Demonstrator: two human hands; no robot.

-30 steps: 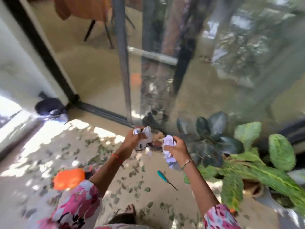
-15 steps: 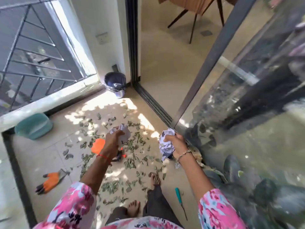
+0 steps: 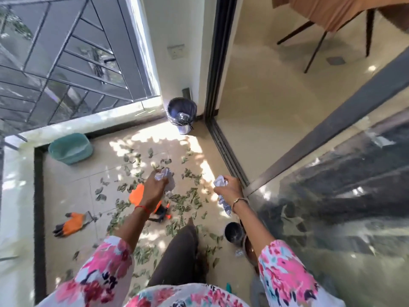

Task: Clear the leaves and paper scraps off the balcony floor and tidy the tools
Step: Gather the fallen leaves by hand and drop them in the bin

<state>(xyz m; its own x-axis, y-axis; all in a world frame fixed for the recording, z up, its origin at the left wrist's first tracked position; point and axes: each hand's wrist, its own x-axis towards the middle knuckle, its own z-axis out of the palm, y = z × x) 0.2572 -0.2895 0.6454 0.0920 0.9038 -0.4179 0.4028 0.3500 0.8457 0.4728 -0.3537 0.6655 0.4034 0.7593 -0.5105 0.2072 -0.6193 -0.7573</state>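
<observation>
My left hand (image 3: 152,189) is closed around crumpled white paper scraps (image 3: 164,175), held above the littered floor. My right hand (image 3: 230,191) grips another crumpled paper wad (image 3: 221,181) with a strip hanging below the wrist. Several dry green leaves (image 3: 183,200) lie scattered over the beige tiles. A bin lined with a dark bag (image 3: 182,111) stands in the far corner by the door track. An orange glove (image 3: 70,223) lies on the floor at left; a second orange glove (image 3: 136,192) and orange-handled pruners (image 3: 160,214) lie partly hidden under my left arm.
A teal tub (image 3: 70,148) sits by the low balcony wall at left. A dark small pot (image 3: 234,232) stands near my right forearm. The sliding glass door (image 3: 332,173) runs along the right, its track (image 3: 223,147) leading to the bin. A metal railing (image 3: 66,63) closes the far left.
The view has swung left from the plants to the balcony floor and closer to the bin. Both hands still hold their paper wads, now farther apart.
</observation>
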